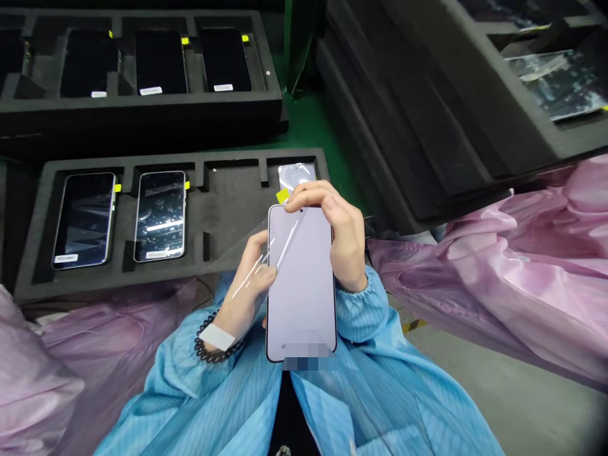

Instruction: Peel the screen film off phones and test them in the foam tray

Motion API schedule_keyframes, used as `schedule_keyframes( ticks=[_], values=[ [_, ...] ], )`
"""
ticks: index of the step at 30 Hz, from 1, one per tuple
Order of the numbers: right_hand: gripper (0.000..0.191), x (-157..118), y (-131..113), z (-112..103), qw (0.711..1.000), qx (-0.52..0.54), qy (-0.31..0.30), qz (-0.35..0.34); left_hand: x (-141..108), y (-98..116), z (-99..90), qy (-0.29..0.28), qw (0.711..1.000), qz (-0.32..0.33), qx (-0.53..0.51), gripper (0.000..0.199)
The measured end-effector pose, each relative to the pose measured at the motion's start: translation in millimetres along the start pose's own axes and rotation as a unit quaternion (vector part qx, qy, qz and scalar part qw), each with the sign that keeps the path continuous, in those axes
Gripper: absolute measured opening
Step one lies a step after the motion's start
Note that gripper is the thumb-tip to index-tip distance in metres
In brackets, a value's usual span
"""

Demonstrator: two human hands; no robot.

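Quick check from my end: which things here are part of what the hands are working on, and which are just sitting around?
In hand:
- phone, held by left hand and right hand
- clear film on its screen
- yellow tab

Lying about:
- near foam tray with two phones
- far foam tray
- stacked trays
- pink cloth

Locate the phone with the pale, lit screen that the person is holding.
In the head view the phone is at centre, held upright between the left hand and right hand, just in front of the near foam tray.

Seven phones (301,278), three foam trays (228,209)
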State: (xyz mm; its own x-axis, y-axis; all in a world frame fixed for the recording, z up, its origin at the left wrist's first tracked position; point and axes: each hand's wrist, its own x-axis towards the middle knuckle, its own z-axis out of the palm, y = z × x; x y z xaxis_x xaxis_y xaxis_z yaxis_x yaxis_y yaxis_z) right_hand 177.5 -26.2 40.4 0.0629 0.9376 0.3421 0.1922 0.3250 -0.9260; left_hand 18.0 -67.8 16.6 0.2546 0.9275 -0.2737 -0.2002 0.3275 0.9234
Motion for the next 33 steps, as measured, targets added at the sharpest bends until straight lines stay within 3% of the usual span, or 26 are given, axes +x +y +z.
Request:
schedule_keyframes(
  ticks=[5,15,18,21,25,26,29,33],
  values=[
    [0.054,-0.2,1.9,3.1,0.999,-0.051,-0.005,0.006,0.6,3.5,3.7,0.020,1.000,-0.012,-0.006,0.049],
    [0.056,-2.6,7.2,8.8,0.998,-0.065,-0.011,0.009,-0.7,2.5,5.0,0.027,0.999,-0.039,-0.017,0.049],
    [0.049,1.0,7.2,7.3,0.999,-0.045,-0.008,0.009,1.6,5.9,4.5,0.026,0.999,-0.032,-0.011,0.047],
    [0.041,3.7,6.0,-2.8,0.999,-0.030,0.008,0.021,9.7,16.8,-11.5,0.064,0.998,0.018,0.023,0.040],
    [0.032,-2.5,12.2,-23.8,0.998,0.033,0.036,0.025,34.0,35.2,-60.2,0.173,0.973,0.106,0.113,0.032],
    [0.031,-5.7,15.5,-28.3,0.998,0.046,0.045,0.025,42.5,37.9,-72.8,0.193,0.967,0.100,0.136,0.031],
    [0.029,-16.9,26.6,-37.2,0.996,0.047,0.062,0.044,70.5,38.1,-97.9,0.170,0.963,0.034,0.207,0.039],
    [0.029,-29.6,36.1,-43.4,0.996,0.035,0.055,0.058,88.7,32.1,-96.0,0.106,0.959,0.005,0.262,0.047]
  ],
)
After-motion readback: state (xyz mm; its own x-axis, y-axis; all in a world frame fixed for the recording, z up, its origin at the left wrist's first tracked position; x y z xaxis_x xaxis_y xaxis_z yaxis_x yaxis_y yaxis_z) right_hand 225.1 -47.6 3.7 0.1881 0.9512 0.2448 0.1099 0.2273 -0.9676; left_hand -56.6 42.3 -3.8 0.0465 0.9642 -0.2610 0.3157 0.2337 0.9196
